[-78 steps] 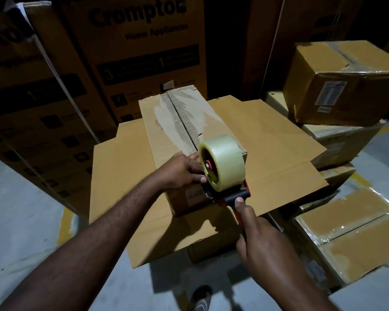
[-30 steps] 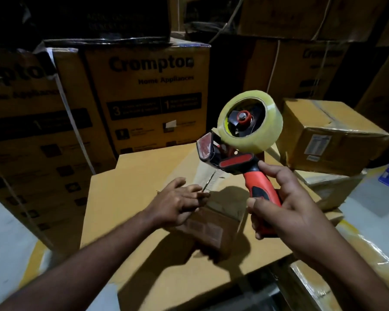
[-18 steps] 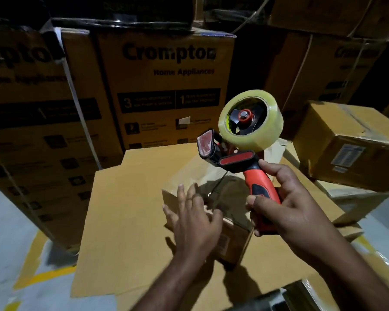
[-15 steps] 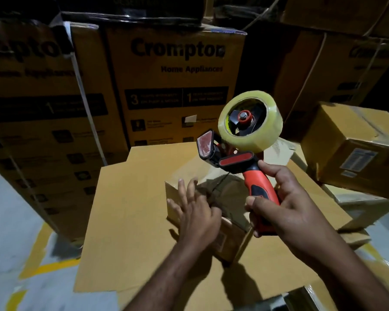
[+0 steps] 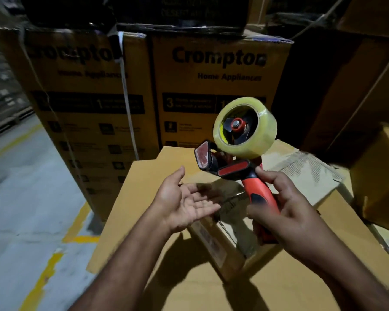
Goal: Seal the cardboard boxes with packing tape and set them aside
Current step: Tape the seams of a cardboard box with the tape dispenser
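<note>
My right hand (image 5: pixel 288 216) held the dispenser (image 5: pixel 233 169) up in the air, its fingers (image 5: pixel 270 178) curled round the red handle (image 5: pixel 259 199) with the thumb across the front. The head pointed up and away from me. The roll (image 5: pixel 245 127) of clear tape sat on its red hub at the top, and the red blade guard stuck out to the left, just below the roll.

My left hand (image 5: pixel 184 205) was beside it, palm turned up, its fingers (image 5: pixel 203 199) loose and spread, gripping nothing. They were blurred at the tips and pointed towards the handle without touching it. I could not tell whether that hand touched the box below it.

The box (image 5: pixel 220 245) lay under both hands, closed, with a label on the side facing me. Its top was in shadow, and the paper looked scuffed and peeled at the far right end. The box rested on a flat cardboard sheet (image 5: pixel 126 212).

Behind the sheet stood tall cartons (image 5: pixel 218 86) printed "Crompton Home Appliances", one of them bound with a white strap (image 5: pixel 127 104). Another plain carton (image 5: pixel 382 176) sat at the right edge. To the left was grey floor (image 5: pixel 20 187) with yellow lines painted on it.
</note>
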The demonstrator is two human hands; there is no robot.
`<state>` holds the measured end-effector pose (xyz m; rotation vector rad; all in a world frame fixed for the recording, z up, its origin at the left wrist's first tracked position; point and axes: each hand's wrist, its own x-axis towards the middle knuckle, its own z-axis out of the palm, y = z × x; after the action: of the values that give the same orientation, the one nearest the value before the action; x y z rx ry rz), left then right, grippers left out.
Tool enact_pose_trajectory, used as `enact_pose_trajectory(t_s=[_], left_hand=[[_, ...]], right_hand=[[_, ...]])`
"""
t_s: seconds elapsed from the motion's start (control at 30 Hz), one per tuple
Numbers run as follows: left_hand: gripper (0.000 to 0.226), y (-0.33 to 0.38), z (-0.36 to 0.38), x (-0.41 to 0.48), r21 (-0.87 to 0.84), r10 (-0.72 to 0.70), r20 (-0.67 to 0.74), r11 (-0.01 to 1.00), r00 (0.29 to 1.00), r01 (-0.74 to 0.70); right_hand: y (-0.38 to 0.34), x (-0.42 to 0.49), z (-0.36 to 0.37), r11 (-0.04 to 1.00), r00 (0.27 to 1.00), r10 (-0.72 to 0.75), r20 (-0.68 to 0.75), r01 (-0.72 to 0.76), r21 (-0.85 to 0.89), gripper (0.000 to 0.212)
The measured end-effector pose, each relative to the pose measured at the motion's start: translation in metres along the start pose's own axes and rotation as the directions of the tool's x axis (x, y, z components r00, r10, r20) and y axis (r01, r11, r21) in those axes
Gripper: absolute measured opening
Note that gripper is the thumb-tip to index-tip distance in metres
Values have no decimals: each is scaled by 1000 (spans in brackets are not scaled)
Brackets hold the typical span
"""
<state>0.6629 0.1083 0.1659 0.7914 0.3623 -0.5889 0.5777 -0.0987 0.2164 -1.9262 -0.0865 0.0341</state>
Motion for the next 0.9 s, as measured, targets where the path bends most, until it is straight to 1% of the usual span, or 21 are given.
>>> enact_pose_trajectory(t_s=[0.03, 0.07, 0.17, 0.33, 0.37, 0.43, 0.47, 0.53, 0.6, 0.63, 0.67, 0.73, 0.83, 0.9], left_hand=[[77, 5, 3, -1, -50, -21, 44, 998, 999, 23], [77, 11, 5, 0, -78, -11, 60, 997, 998, 16], [62, 24, 6, 2, -104, 30, 38, 994, 999, -26], [29, 28, 4, 9, 6, 50, 22, 999, 999, -50], [24, 29, 2, 9, 9, 42, 23, 999, 999, -42], [23, 32, 0, 8, 36, 27, 40, 999, 999, -29], [24, 35, -1, 8, 94, 30, 45, 995, 999, -35], [28, 41, -4, 8, 300, 46, 46, 952, 998, -58], [31, 51, -8, 8, 495, 0, 64, 868, 998, -31], [33, 57, -10, 7, 556, -42, 67, 831, 997, -2], [35, 63, -12, 7, 603, -76, 62, 798, 995, 24], [37, 72, -16, 10, 656, -100, 43, 753, 994, 48], [29, 79, -18, 18, 685, -98, 51, 728, 994, 37], [30, 81, -20, 22, 720, -109, 69, 693, 992, 26]], right_hand=[[2, -1, -2, 1000, 1000, -10, 23, 10, -9, 64], [5, -1, -3, 1000, 999, -22, 44, 23, -20, 64], [16, -1, -3, 998, 995, -46, 90, 49, -28, 65], [26, -2, -2, 992, 989, -98, 112, 107, -73, 67], [26, -3, -2, 990, 987, -108, 115, 117, -76, 68], [28, -3, -2, 987, 987, -115, 116, 126, -96, 67], [30, -3, -3, 986, 987, -117, 114, 129, -103, 67], [30, -3, -4, 984, 985, -131, 110, 143, -105, 67], [30, -2, -6, 982, 985, -137, 106, 149, -113, 66], [30, -2, -6, 982, 985, -138, 104, 150, -117, 66], [30, -1, -7, 982, 985, -138, 101, 150, -117, 66], [30, 0, -9, 984, 985, -140, 96, 150, -100, 66], [31, 1, -9, 980, 984, -142, 107, 155, -125, 67], [33, 1, -8, 972, 982, -147, 116, 165, -168, 67]])
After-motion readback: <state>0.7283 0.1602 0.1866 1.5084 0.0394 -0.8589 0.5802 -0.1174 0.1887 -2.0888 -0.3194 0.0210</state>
